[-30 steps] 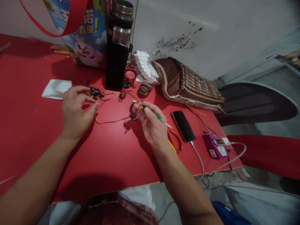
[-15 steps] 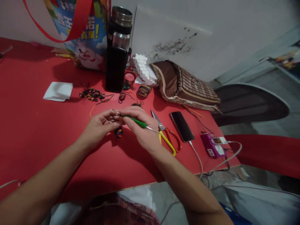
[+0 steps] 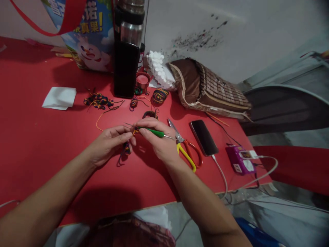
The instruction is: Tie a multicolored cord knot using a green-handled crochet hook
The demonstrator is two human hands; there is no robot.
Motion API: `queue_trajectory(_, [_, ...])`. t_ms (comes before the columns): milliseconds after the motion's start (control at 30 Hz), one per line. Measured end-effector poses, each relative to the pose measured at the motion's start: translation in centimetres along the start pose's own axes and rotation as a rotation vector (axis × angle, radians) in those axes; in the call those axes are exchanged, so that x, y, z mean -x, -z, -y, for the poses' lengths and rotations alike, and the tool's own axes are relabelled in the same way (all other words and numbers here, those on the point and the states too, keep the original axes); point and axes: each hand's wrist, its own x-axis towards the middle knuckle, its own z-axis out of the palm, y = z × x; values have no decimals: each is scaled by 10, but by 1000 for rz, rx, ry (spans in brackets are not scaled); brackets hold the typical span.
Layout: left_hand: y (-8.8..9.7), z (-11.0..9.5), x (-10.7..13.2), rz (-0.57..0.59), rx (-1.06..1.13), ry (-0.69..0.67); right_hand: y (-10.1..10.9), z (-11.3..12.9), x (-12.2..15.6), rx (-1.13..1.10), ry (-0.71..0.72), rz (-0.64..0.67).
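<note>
Over the red table [image 3: 38, 137] my two hands meet. My right hand [image 3: 158, 142] pinches a green-handled crochet hook [image 3: 151, 131], its metal tip pointing left. My left hand [image 3: 109, 144] is closed on a small piece of multicoloured cord work [image 3: 125, 148], which hangs below its fingers with a loose tail. An orange cord [image 3: 99, 120] runs from the hands across the table toward a pile of knotted multicoloured pieces [image 3: 97, 101].
Yellow-and-red scissors [image 3: 186, 149] lie just right of my right hand, then a phone [image 3: 204, 137] on a cable and a purple charger [image 3: 239, 161]. Behind stand a black phone [image 3: 125, 68], a steel flask [image 3: 131, 24], cord coils [image 3: 159, 95], a printed bag [image 3: 87, 37], a brown cushion [image 3: 205, 87], white paper [image 3: 59, 97].
My left hand came from the pile of knotted pieces across to my right hand and closed on the cord work. The right hand drew nearer, uncovering the scissors.
</note>
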Motion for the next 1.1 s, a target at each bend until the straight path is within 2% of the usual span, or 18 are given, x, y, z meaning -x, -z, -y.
queue_trajectory(167, [0,0,-2,-13,18,-1,-6,3,1,-121,-131,89])
queue_trajectory(300, [-2,1,-1,-46,3,-3,-7,0,1,-203,-194,80])
queue_trajectory(500, [-6,2,0,-138,41,17,-3,-1,-1,-98,-213,36])
queue_trajectory(600, [-6,0,0,-155,25,12,-1,-2,-1,-123,-246,54])
queue_trajectory(867, [-2,0,1,-81,-53,-10,3,-6,-3,-197,-264,94])
queue_trajectory(1000, [-2,3,2,-73,-136,-68,1,-7,-3,-297,-392,94])
queue_trajectory(1100, [-7,3,3,-129,-192,-131,-3,-7,-3,-325,-498,70])
